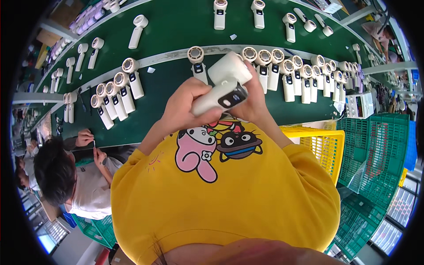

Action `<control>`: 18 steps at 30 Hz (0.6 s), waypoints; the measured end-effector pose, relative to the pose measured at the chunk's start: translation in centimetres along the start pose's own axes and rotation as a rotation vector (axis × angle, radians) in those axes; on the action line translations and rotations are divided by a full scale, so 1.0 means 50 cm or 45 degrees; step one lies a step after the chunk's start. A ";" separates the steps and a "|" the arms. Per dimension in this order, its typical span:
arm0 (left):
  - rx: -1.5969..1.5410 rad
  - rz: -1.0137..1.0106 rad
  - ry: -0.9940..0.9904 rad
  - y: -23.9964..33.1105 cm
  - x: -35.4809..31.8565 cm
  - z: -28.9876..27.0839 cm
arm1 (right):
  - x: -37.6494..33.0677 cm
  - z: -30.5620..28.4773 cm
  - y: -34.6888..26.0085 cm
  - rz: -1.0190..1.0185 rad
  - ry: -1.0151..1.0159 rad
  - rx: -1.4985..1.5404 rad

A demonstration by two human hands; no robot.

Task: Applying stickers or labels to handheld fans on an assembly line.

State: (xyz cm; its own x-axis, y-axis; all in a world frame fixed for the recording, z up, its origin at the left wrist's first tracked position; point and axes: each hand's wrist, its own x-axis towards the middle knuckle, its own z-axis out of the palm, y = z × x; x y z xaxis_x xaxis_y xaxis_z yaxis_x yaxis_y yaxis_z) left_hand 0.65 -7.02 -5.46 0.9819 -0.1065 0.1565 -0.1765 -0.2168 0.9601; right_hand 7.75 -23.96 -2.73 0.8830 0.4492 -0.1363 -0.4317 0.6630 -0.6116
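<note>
A white handheld fan (230,70) is held up in front of my chest, tilted, its round head up and to the right. My left hand (187,100) is wrapped round its handle, with the dark display and a pale button facing up. My right hand (252,95) closes on the far side of the fan's head; most of those fingers are hidden behind it. Just behind my hands, another white fan (196,57) lies on the green bench. Several more fans (289,79) lie in a row to the right, and another group (118,90) lies to the left.
Beyond a pale rail, more fans (219,15) lie on a green belt (176,26). To my right stand a yellow crate (338,152), green crates (375,154) and a white device box (359,106). A co-worker (75,172) sits at the left, holding a small thin piece.
</note>
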 end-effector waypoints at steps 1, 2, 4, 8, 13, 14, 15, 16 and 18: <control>0.134 0.195 -0.067 0.002 0.008 -0.001 | -0.005 0.006 -0.006 0.054 0.007 0.098; 0.266 0.393 -0.130 0.004 0.016 -0.002 | -0.007 0.008 -0.011 0.107 0.012 0.194; -0.003 0.149 -0.211 0.020 0.023 -0.003 | -0.007 0.000 -0.023 -0.096 -0.023 -0.137; -0.909 -0.498 -0.480 0.024 0.031 -0.004 | 0.010 -0.019 -0.021 -0.639 -0.167 -1.156; -1.749 0.020 -0.376 0.033 0.035 -0.109 | -0.006 0.002 -0.009 -0.601 -0.187 -1.076; -1.537 0.118 -0.081 0.044 0.019 -0.173 | -0.010 -0.010 -0.013 -0.545 -0.178 -1.226; -1.535 0.298 0.117 0.073 0.006 -0.221 | -0.011 -0.019 -0.017 -0.473 -0.196 -1.370; -0.997 0.604 0.474 0.099 -0.022 -0.246 | -0.012 -0.027 -0.021 -0.397 -0.214 -1.511; -0.844 0.898 0.332 0.163 -0.062 -0.190 | -0.006 -0.028 -0.005 -0.332 -0.178 -1.662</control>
State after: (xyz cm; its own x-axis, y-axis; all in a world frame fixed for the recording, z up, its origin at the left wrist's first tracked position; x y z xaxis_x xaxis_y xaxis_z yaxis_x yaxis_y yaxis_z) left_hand -3.17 0.76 4.08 0.6656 0.2310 0.7097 -0.7287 0.4066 0.5511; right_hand 7.85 -25.12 -3.60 0.8522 0.5069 0.1298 0.3054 -0.2803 -0.9100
